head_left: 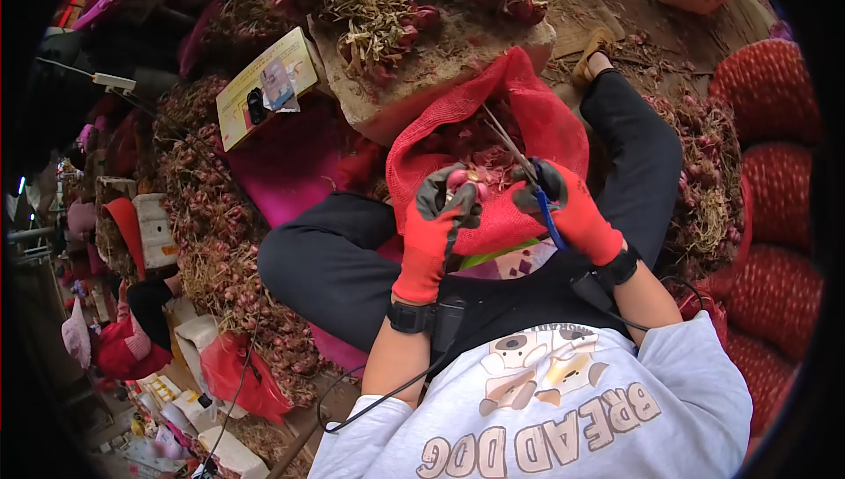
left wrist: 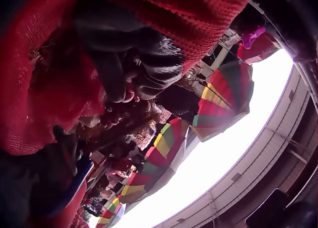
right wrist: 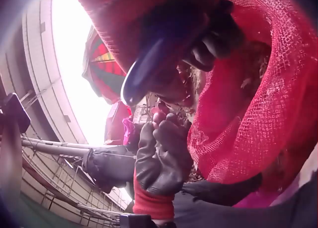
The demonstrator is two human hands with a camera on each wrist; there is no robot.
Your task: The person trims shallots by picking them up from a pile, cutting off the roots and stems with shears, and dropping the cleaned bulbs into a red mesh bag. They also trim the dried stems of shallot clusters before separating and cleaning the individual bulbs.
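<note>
Red-coated, black-palmed work gloves cover both hands. The left hand (head_left: 431,234) pinches small reddish-pink onion-like bulbs (head_left: 466,181) between its curled fingers and thumb, over the near left part of the open red mesh sack (head_left: 565,131). The right hand (head_left: 563,206) grips long-bladed metal scissors with blue handles (head_left: 509,143), closed round them at the sack's right side. Their blades point away from the person, up and left across the sack's mouth, with the tips short of its far rim. Only a narrow gap separates the bulbs from the right hand's fingers; more open room lies above the bulbs, left of the blades, inside the rim. Whether the blades are parted is too small to tell.

Beyond the sack, its peaked far edge overlaps the view of a pale, dirt-stained block (head_left: 374,116) bearing dried bunches (head_left: 370,25). Dark-trousered legs (head_left: 339,237) bound the sack left and right.
</note>
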